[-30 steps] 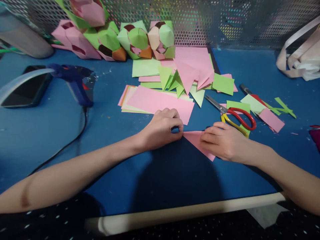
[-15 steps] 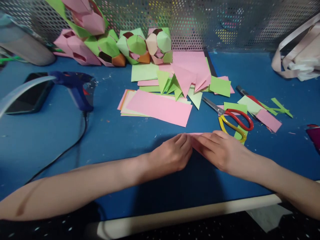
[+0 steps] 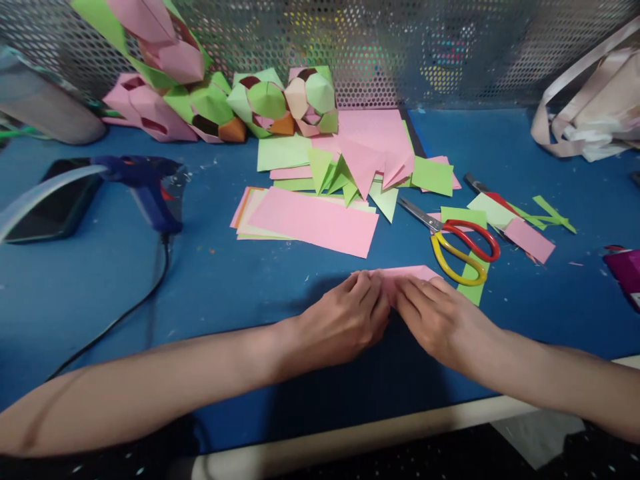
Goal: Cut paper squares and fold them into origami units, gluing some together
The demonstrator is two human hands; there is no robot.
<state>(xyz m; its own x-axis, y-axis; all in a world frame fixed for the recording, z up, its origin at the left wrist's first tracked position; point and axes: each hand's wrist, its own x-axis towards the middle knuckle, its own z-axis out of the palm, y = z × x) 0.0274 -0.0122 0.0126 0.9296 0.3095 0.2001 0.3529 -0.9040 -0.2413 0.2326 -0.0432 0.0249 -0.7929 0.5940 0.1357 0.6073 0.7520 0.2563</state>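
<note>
A folded piece of pink paper (image 3: pixel 404 274) is held low over the blue table, its upper edge showing between and above my hands. My left hand (image 3: pixel 350 310) is closed on its left part, with the fingertips pinched together. On its right part, my right hand (image 3: pixel 437 310) presses with bent fingers, thumb hidden. Scissors (image 3: pixel 445 233) with one red and one yellow handle lie just beyond my right hand. A stack of paper strips (image 3: pixel 315 220), pink on top, rests beyond my left hand.
At the left are a blue glue gun (image 3: pixel 150 190) with its cord and a dark phone (image 3: pixel 50 207). Folded paper models (image 3: pixel 265 103) line the perforated metal panel (image 3: pixel 370 47). Green and pink triangles (image 3: pixel 360 163), a cutter (image 3: pixel 493 195) and paper scraps (image 3: pixel 530 239) lie near the scissors.
My right hand has shifted slightly down, and more of the pink paper's upper edge shows. The view has tilted a little, so the things on the table appear lower and further left.
</note>
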